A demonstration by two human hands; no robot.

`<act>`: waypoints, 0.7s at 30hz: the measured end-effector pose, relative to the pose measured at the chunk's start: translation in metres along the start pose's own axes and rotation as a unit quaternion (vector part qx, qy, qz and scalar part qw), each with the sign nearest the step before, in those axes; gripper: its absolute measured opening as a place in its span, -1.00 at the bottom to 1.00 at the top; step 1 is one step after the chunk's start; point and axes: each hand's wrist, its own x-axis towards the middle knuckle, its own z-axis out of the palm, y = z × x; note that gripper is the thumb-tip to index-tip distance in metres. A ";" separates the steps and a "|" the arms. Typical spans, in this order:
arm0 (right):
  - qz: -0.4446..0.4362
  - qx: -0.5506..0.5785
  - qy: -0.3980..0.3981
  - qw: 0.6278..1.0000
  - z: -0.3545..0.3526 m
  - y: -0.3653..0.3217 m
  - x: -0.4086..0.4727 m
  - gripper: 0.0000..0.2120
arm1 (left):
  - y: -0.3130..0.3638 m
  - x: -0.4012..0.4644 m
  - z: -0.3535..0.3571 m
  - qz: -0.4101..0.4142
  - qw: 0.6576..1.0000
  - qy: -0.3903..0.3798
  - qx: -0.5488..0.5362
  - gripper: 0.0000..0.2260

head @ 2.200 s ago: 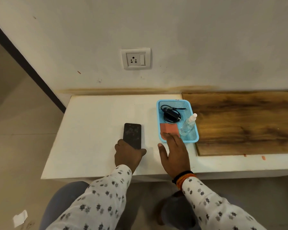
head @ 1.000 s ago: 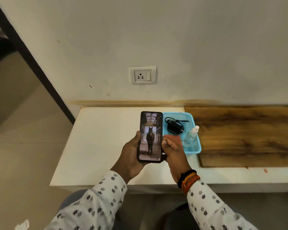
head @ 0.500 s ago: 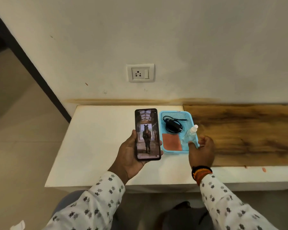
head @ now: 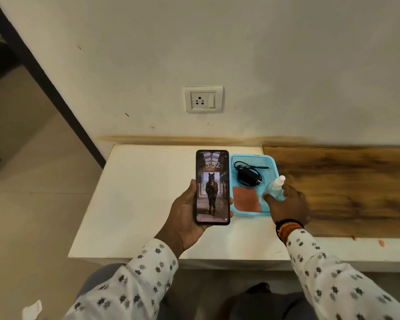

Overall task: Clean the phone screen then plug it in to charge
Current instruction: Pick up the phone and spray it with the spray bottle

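Table [head: 134, 204]: white, against the wall.
Basket [head: 273, 161]: blue, by the table's back edge.
Phone [head: 212, 188]: lit, upright, above the table; left hand [head: 185, 218] fingers clamped on it.
Spray bottle [head: 274, 187]: in basket, right hand [head: 286, 204] fingers closed around it.

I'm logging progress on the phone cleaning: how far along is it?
Early. Done: the left hand holds the phone up, screen lit. In hand: the right hand is closing on the spray bottle in the blue basket. Left: spraying, wiping with the orange cloth, then connecting the black charger to the wall socket.
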 end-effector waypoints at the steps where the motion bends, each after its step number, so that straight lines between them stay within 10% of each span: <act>1: -0.004 0.003 0.000 1.000 0.001 0.000 0.000 -0.44 | 0.000 0.000 0.000 -0.001 1.000 0.003 0.001 -0.45; 21: -0.055 0.049 0.043 0.996 0.005 0.005 -0.002 -0.52 | -0.005 -0.007 0.003 0.046 0.997 0.028 0.060 -0.63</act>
